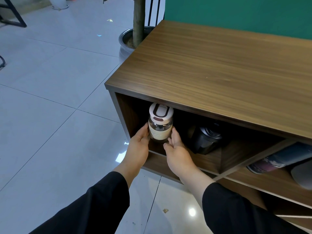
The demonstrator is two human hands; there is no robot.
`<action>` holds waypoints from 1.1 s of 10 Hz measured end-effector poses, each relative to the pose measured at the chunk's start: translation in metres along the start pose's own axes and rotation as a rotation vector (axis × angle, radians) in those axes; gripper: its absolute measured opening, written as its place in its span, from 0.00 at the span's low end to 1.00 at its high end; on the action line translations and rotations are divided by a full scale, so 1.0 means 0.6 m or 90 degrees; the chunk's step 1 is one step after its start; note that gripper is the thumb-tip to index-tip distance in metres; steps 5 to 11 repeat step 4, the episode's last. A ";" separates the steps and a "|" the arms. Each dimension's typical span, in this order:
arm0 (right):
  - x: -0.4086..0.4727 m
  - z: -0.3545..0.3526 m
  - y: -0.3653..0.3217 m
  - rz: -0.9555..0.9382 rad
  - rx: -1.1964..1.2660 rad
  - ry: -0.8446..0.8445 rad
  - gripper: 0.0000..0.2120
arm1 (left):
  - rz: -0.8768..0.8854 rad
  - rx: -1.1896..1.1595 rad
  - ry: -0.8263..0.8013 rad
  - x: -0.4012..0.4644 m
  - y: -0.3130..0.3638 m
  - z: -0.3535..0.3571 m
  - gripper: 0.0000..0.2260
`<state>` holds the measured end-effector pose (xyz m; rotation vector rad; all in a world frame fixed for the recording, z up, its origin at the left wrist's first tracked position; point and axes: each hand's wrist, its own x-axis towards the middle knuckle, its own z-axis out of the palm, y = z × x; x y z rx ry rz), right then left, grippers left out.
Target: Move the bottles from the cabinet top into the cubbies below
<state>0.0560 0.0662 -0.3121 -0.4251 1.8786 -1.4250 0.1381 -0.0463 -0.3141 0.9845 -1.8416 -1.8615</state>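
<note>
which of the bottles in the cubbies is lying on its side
The dark blue patterned bottle in the right-hand cubby lies on its side. The cream glass bottle and the black bottle both stand upright in the left cubby.

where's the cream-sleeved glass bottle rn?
Head view: the cream-sleeved glass bottle stands upright at the mouth of the top-left cubby, between both hands, left of the black bottle.

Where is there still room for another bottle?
The cabinet top is bare. In the left cubby, a gap lies between the cream bottle, held by both hands, and the black bottle. The right cubby looks crowded.
</note>
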 end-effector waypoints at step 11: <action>-0.008 -0.006 -0.001 0.008 -0.053 -0.003 0.33 | -0.058 0.040 0.056 -0.009 0.014 0.012 0.22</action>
